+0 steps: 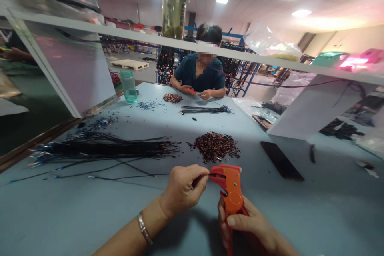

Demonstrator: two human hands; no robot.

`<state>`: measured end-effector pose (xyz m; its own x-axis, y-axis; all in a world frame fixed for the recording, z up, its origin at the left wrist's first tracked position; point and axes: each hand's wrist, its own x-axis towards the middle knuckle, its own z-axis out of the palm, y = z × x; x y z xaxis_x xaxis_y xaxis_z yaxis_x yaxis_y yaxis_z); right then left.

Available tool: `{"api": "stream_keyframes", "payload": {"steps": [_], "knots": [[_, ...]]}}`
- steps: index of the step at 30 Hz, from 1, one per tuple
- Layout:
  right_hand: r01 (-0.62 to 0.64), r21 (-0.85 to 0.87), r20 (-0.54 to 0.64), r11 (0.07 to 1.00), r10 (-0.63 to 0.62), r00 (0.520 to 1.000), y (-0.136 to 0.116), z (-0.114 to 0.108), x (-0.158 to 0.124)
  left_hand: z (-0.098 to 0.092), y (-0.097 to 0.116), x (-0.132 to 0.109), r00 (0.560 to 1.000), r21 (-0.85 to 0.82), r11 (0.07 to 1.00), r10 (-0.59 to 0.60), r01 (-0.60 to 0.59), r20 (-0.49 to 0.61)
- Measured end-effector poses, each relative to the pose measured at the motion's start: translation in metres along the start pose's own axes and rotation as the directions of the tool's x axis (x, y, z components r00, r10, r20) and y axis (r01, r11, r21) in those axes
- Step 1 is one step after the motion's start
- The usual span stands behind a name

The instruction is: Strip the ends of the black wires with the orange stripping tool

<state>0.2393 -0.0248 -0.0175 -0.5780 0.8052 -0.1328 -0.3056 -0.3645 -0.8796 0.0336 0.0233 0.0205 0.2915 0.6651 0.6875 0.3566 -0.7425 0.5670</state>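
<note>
Between thumb and fingers, my left hand (187, 186) pinches a black wire (132, 176) that trails left across the table. Its tip sits at the jaws of an orange and red wire stripper (233, 188). My right hand (246, 224) is wrapped round the stripper's handles, holding it upright. Left of my hands lies a thick bundle of black wires (111, 149), with blue and bare metal ends. Just beyond the stripper is a pile of short black and copper-coloured offcuts (216, 146). Whether the jaws are closed on the wire I cannot tell.
A dark phone (282, 161) lies to the right. Across the table (90, 216) a person (199, 74) holds another orange tool by a smaller wire bundle (205, 109). A green bottle (129, 87) stands at the back left. A white shelf (144, 39) spans overhead.
</note>
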Motion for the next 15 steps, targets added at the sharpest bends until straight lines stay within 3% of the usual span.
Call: {"api": "stream_keyframes", "payload": {"steps": [15], "knots": [[0.01, -0.033, -0.014, 0.999, -0.011, 1.0, -0.0006, 0.0024, -0.0007, -0.0016, -0.0018, -0.0003, 1.0, 0.035, 0.999, -0.002, 0.001, 0.028]]}}
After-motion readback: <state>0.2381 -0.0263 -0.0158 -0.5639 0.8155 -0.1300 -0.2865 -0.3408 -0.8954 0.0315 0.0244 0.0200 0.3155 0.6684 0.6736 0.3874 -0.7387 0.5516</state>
